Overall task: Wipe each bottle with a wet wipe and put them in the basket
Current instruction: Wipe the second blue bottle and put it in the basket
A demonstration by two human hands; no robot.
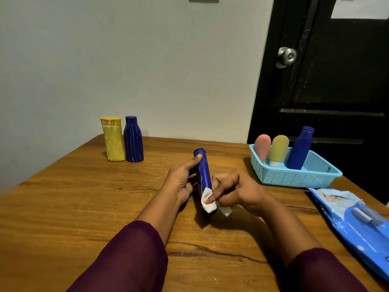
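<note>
Left hand (183, 180): fingers wrapped round the upper half of a blue bottle (203, 171), thumb up by the cap. The bottle is tilted over the middle of the table (84, 207); cannot tell whether its base touches the wood.

Right hand (237, 192): pinches a folded white wipe (208, 202) against the bottle's lower end. Step judged: wiping, mid-bottle.

Right, near side: pack of wipes (357, 224) lies flat, running out of view.

Beyond it: basket (294, 178) close to the table's right edge. In it lean a pink bottle (262, 150), a pale yellow bottle (279, 149) and a second blue bottle (300, 150). Judged three done.

Far left, by the wall: a streaked yellow bottle (113, 142) and a streaked dark blue bottle (133, 140), upright and touching. Judged two left, plus the one in hand.

Room: bare wood between the hands and the basket, whose front half is free. A hard set-down could nudge it toward the edge.
</note>
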